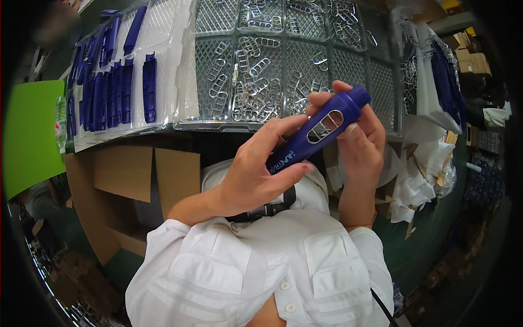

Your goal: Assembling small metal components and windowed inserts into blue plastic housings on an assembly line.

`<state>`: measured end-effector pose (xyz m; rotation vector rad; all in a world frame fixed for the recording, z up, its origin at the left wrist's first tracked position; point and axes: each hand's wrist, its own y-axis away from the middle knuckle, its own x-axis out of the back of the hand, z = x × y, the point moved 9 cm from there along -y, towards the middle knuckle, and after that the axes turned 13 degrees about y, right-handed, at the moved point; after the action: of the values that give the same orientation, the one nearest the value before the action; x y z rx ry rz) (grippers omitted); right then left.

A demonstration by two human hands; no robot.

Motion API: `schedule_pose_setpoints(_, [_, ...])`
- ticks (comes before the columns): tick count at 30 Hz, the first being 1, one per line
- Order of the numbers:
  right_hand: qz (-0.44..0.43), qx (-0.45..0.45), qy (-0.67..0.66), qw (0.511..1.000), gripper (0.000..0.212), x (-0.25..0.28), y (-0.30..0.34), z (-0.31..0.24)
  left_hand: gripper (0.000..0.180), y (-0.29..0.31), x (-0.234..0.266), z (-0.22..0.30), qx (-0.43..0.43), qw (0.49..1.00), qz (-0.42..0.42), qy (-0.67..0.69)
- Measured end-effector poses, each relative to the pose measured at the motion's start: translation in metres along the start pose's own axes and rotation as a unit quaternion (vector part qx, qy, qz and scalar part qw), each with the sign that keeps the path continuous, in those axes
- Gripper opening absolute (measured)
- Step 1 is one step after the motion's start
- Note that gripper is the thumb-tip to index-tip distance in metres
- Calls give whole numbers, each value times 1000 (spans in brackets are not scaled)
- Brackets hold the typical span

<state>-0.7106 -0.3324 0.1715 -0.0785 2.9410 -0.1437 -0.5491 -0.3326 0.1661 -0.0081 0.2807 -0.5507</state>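
Held between both hands, at a slant in front of my chest, is a blue plastic housing [297, 148], long and tapered, with a narrower cap-like end at upper right. A chrome oval frame [325, 126] with crossbars sits in its upper face. My left hand [256, 169] wraps the lower-left end, where pale lettering shows partly. Around the upper-right end are the fingers of my right hand [362, 141], its thumb beside the chrome frame. Loose chrome frames [256, 87] of similar shape lie in the clear compartment tray [218, 126] beyond my hands.
Several blue housing pieces [149, 87] lie in a clear tray at the left. Below them stands an open cardboard box [177, 177]. A green panel [32, 136] and a plastic bottle [60, 122] are at far left. More blue pieces [449, 79] rest among white wrapping at right.
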Motion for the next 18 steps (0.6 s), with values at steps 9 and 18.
schedule_pose_setpoints(9, [-13,-18,-54,998,67,-6,-12,7,61,14,2,-18,171,966,-51,186])
schedule_pose_setpoints(18, [-24,-33,-60,997,70,-8,-18,12,59,13,0,-12,134,966,-45,217])
